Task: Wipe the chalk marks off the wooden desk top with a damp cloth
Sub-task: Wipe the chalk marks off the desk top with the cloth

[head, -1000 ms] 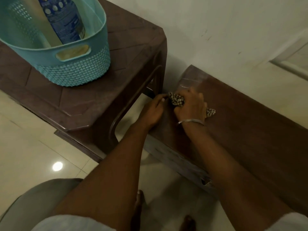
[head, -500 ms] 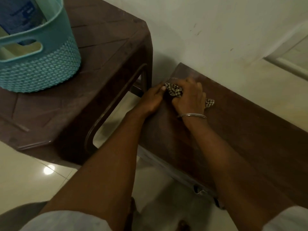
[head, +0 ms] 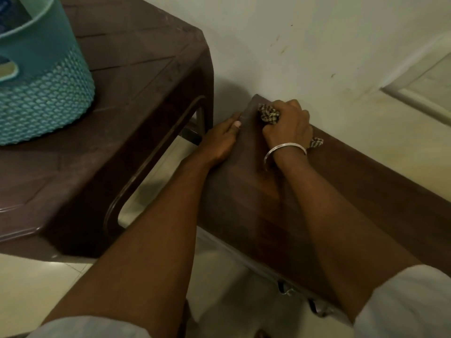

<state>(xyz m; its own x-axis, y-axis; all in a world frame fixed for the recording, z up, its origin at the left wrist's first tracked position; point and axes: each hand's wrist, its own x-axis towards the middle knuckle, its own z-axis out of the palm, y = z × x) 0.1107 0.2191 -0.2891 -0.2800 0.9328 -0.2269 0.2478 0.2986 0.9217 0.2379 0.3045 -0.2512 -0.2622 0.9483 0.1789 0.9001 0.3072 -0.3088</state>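
R hand (head: 289, 124) w/ cloth (head: 268, 115) nearer desk (head: 244, 198) far corner

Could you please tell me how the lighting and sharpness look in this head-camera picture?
Head view: the light is dim and warm, with only a faint sheen on the desk top. Head view: the right hand and the cloth are fairly sharp, while the basket at the left edge is smeared. Head view: the table casts a soft shadow on the wall.
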